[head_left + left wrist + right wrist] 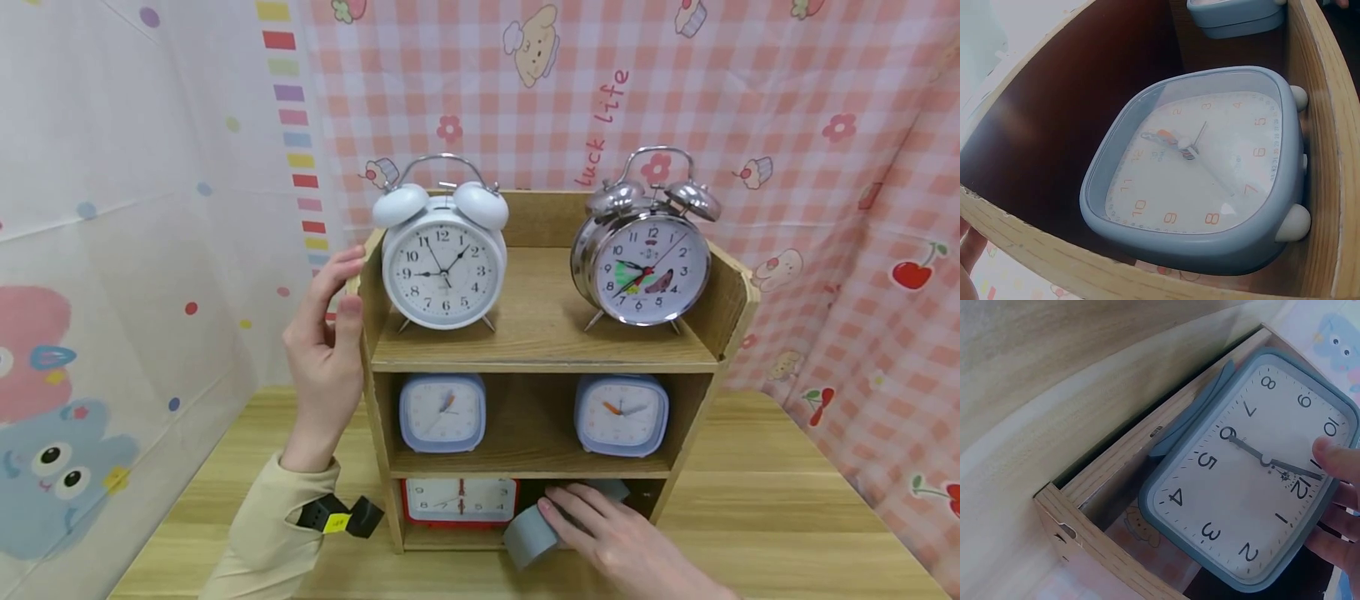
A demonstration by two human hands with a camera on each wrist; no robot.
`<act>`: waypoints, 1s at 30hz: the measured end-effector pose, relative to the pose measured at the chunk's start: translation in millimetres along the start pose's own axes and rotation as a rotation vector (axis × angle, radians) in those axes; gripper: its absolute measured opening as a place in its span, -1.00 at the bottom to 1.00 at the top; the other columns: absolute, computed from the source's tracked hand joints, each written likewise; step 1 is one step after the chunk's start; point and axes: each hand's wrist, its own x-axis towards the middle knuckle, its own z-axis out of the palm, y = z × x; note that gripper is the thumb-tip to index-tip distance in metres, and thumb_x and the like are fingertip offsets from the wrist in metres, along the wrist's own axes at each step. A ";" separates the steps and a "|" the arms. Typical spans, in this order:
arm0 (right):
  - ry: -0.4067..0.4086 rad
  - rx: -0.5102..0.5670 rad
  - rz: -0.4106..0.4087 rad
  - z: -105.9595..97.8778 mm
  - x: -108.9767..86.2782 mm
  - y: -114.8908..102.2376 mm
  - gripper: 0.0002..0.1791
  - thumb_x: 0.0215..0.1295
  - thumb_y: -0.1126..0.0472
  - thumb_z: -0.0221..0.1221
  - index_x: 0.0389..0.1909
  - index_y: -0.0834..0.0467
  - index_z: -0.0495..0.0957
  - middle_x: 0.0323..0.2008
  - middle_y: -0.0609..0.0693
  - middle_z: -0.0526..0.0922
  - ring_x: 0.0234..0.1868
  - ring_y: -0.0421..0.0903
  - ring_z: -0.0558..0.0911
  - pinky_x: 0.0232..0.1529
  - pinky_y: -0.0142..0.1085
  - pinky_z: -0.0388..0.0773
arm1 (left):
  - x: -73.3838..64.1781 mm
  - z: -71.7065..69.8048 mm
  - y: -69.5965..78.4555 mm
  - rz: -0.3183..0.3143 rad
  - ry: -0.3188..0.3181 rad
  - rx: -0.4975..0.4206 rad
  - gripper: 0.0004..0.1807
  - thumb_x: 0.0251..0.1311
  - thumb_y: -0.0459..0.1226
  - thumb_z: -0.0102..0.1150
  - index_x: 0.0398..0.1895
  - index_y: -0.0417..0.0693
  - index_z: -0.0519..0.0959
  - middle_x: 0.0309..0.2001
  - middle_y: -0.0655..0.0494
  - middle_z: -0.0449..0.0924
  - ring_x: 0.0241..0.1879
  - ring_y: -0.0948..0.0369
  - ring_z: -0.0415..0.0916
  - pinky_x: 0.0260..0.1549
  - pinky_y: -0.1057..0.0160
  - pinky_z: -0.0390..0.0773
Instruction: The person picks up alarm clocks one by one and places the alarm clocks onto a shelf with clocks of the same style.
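My right hand grips a grey-blue rectangular desk clock at the front of the bottom shelf. In the right wrist view this clock's white face shows, with my thumb over its edge near the 11 and the fingers behind. The clock is tilted, and part of it reaches into the bottom compartment. My left hand rests against the outer left side of the wooden shelf unit, fingers loosely extended near its top. Beside the grey-blue clock stands a red-framed rectangular clock.
On top stand a white twin-bell alarm clock and a silver one. Two blue rounded-square clocks, left and right, occupy the middle shelf. The unit stands on a wooden table before a checked cloth.
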 end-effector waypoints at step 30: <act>-0.084 0.025 0.087 3.9 -2.4 1.9 -0.41 0.11 0.28 0.19 0.26 0.17 0.61 0.11 0.01 0.69 -0.01 -0.10 0.68 -0.16 -0.26 0.72 | 0.7 -0.6 0.2 0.003 0.003 -0.021 -0.34 0.51 0.16 0.04 0.21 -0.27 0.60 0.30 0.26 0.67 -0.23 0.50 0.61 -0.69 0.46 0.09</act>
